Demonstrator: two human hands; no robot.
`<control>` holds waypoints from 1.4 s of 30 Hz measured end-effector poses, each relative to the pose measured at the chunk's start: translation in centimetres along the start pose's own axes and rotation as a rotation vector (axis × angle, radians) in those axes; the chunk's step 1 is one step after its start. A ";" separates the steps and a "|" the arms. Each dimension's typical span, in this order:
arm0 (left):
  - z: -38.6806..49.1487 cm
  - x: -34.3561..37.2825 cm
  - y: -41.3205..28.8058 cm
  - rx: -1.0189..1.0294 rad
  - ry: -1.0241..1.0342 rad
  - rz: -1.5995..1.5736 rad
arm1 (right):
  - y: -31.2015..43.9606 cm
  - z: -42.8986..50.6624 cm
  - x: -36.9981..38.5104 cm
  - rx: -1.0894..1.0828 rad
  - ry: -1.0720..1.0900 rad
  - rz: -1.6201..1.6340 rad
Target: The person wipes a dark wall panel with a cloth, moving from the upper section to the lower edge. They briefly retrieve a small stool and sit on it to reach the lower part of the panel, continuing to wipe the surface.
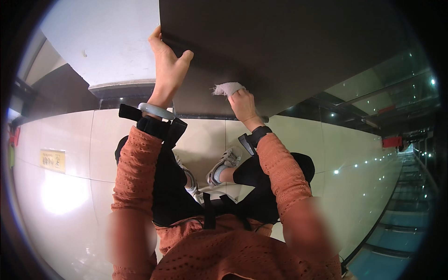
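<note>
A broad dark brown panel (294,42), perhaps a door, rises before me. My left hand (171,66) grips its left vertical edge, the thumb on the dark face and the fingers reaching around the edge, partly hidden. Lower down and to the right, my right hand (243,103) holds a white cloth (228,88) with a frayed edge. The cloth lies against the panel's face, and part of it is bunched inside my fist.
Left of the panel is a white wall (115,42) above a dark base strip (126,91). Pale floor tiles (206,136) run beneath my shoes (225,162). A yellow floor sticker (52,161) bears writing. Dark glossy panels (378,94) stand at right, with a red object (392,141) farther off.
</note>
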State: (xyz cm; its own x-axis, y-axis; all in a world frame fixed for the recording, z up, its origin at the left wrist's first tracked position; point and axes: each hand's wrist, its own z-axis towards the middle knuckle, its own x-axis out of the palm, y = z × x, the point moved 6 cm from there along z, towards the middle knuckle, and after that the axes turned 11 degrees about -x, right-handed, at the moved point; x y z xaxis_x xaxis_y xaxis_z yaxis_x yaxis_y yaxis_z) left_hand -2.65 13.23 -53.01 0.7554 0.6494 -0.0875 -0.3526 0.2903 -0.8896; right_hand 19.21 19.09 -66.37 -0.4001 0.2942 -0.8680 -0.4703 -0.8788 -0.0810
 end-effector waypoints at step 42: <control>0.2 -2.0 0.2 -0.208 -0.052 -0.259 | 1.1 18.2 -23.0 0.033 -1.028 -0.108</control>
State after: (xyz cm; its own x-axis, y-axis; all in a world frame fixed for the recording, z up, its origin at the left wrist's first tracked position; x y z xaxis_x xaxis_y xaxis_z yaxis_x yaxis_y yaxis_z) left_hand -4.30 12.14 -52.94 0.7740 0.6094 0.1721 -0.0277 0.3041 -0.9522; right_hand 13.55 18.17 -37.54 -0.8260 0.5634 -0.0182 -0.5586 -0.8225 -0.1069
